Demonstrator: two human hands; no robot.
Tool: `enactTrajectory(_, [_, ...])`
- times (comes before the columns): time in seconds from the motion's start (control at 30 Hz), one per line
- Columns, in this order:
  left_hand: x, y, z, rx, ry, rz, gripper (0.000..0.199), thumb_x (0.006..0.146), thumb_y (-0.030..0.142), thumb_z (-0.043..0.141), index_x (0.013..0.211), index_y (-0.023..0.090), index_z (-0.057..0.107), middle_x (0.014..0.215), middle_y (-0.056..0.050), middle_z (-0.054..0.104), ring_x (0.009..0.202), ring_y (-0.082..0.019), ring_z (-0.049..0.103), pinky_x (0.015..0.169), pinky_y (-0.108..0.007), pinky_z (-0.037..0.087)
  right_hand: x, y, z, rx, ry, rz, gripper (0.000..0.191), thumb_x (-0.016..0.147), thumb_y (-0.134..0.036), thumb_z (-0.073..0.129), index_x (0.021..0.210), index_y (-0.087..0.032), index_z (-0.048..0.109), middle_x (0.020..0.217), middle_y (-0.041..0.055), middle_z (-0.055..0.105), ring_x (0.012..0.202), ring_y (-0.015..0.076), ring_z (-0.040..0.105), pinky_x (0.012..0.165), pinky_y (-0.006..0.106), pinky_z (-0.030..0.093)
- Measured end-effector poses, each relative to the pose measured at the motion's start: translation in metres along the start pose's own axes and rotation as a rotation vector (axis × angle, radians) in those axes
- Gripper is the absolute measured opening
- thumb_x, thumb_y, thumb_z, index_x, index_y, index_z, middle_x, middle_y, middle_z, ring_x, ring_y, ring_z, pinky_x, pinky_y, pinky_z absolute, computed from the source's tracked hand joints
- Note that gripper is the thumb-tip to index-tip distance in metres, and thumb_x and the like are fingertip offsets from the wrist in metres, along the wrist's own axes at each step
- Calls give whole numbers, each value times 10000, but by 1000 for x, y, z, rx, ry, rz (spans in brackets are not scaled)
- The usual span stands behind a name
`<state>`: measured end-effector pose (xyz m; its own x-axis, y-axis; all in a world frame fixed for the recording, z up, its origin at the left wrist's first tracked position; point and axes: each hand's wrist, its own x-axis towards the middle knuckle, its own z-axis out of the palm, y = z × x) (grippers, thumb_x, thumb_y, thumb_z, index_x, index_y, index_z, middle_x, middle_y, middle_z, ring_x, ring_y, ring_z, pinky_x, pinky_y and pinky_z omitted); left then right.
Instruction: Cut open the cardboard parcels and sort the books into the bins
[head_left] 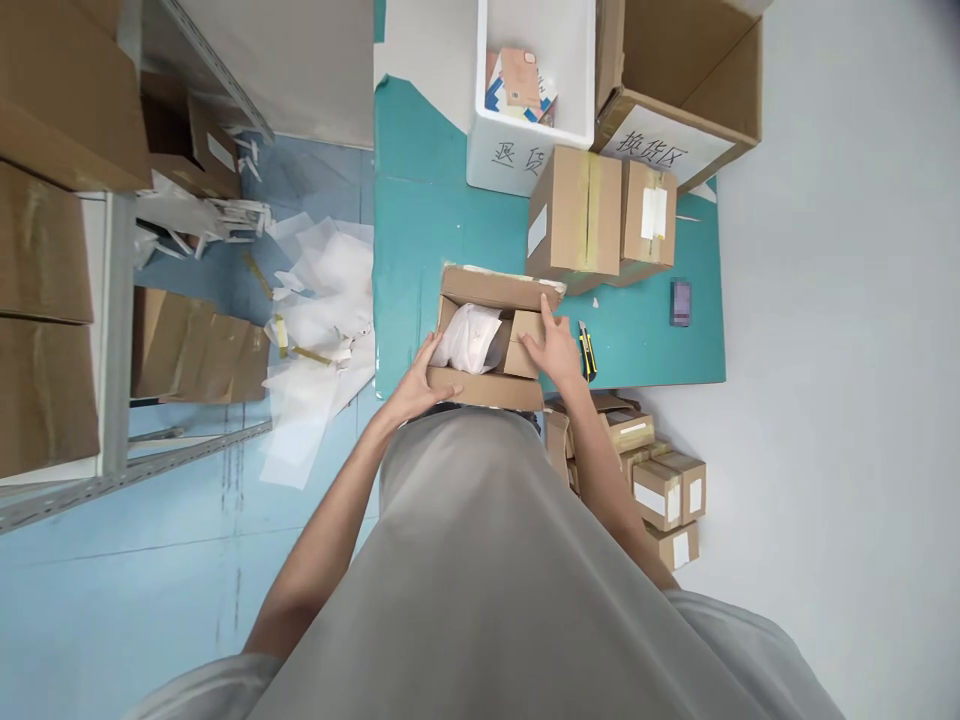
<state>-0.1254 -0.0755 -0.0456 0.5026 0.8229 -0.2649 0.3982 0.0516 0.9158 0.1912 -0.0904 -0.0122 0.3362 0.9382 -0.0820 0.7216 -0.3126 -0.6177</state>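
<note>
An opened cardboard box (486, 390) rests at the near edge of the green table, its flaps folded out. Inside it lie a white plastic-wrapped item (469, 338) on the left and a smaller brown carton (523, 343) on the right. My left hand (417, 388) is at the box's left near corner, thumb along the near flap and fingers on the left side. My right hand (556, 350) is at the right side, one finger stretched to the far flap and the thumb by the small carton. Neither hand's fingers are closed round anything.
Two taped boxes (576, 215) (648, 218), a white bin (499, 150) with papers and a large open carton (675, 130) stand at the back. A yellow-black cutter (587, 352) and a phone-like device (681, 303) lie right. Shelving (116, 330) is left; stacked boxes (660, 490) lie below.
</note>
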Motion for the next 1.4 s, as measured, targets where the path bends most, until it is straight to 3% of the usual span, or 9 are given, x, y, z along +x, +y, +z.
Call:
enactTrajectory(0.23, [9,4,19,352,52,41,1161,829,296,815,1737,247,93,1798,-210,45,1669,-385,85,1316,-614,211,32,-25,49,5,120,41,1100,825,-584,822,1693,-173,285,1477,273,431,1230,420,566,983,518,524])
enactTrajectory(0.33, [16,28,30,537,109,22,1096,840,421,825,1704,133,215,1782,-272,12,1655,-462,-14,1302,-681,139,27,-39,46,-203,17,114,1069,902,-467,753,1727,-165,143,1507,302,405,1273,438,552,988,537,528])
enactTrajectory(0.43, [30,58,35,684,161,43,955,923,554,710,1648,70,322,1778,-267,103,1657,-437,95,1312,-568,233,20,-51,29,-421,-151,201,1024,959,-394,655,1734,-150,32,1531,315,407,1242,424,613,988,517,532])
enactTrajectory(0.57, [64,87,38,840,-106,-119,851,910,583,709,1505,17,489,1522,-321,539,1412,-438,557,1143,-482,481,7,-49,1,-386,-203,230,868,1009,-399,523,1731,-144,115,1512,261,523,1177,372,676,1004,471,532])
enactTrajectory(0.67, [84,92,43,925,-301,-209,848,872,546,768,1479,11,514,1408,-323,615,1306,-437,640,1045,-461,544,-10,-32,-14,-284,-86,254,711,1037,-361,420,1694,-134,272,1437,202,643,1192,339,678,1017,425,528])
enactTrajectory(0.83, [85,80,45,975,-293,-54,949,881,478,781,1620,58,358,1633,-320,404,1464,-444,497,1121,-475,504,-39,2,-24,-199,102,323,631,1036,-329,411,1624,-102,406,1348,174,721,1143,320,707,1001,402,533])
enactTrajectory(1.13, [80,86,36,861,-191,308,831,938,332,715,1649,127,335,1584,-251,488,1463,-405,494,1177,-500,461,-78,24,-7,-204,194,366,648,1025,-310,513,1621,-98,369,1434,236,619,1297,354,626,1063,461,521])
enactTrajectory(1.27, [94,94,28,907,-173,367,1080,801,344,862,1689,140,282,1729,-261,267,1629,-445,210,1268,-569,335,-87,26,-2,-207,240,209,458,1009,-219,530,1457,-135,578,1521,216,529,1427,342,501,1166,515,458])
enactTrajectory(1.4, [112,93,21,981,-284,336,1387,631,443,977,1727,155,178,1788,-237,-78,1643,-478,-101,1324,-628,101,-86,33,-4,-109,190,16,287,1058,-286,536,1236,-191,740,1503,151,601,1480,297,453,1244,499,391])
